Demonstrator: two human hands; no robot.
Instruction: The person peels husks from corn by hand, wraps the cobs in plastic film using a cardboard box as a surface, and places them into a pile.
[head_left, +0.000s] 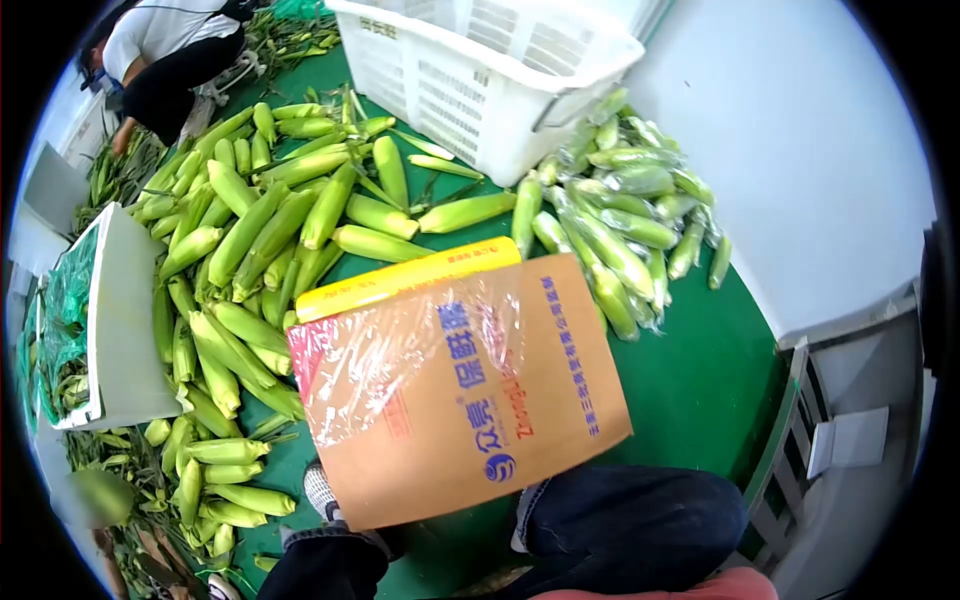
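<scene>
Neither my left hand nor my right hand shows in the view. A brown cardboard box (540, 370) with blue and red printing lies tilted in front of my knees. Clear plastic film (370, 370) covers part of its top, and a long yellow carton (410, 278) lies along its far edge. Left of and beyond the box is a large pile of green corn ears (270, 230). Right of the yellow carton, a heap of film-wrapped corn (625, 215) rests on the green floor (690, 370).
A white plastic crate (450, 95) stands at the back. On the left are a white foam box (135, 330), loose husks and a blurred green object (98, 498). Another person (180, 50) crouches at the upper left. A metal frame (790, 440) stands on the right.
</scene>
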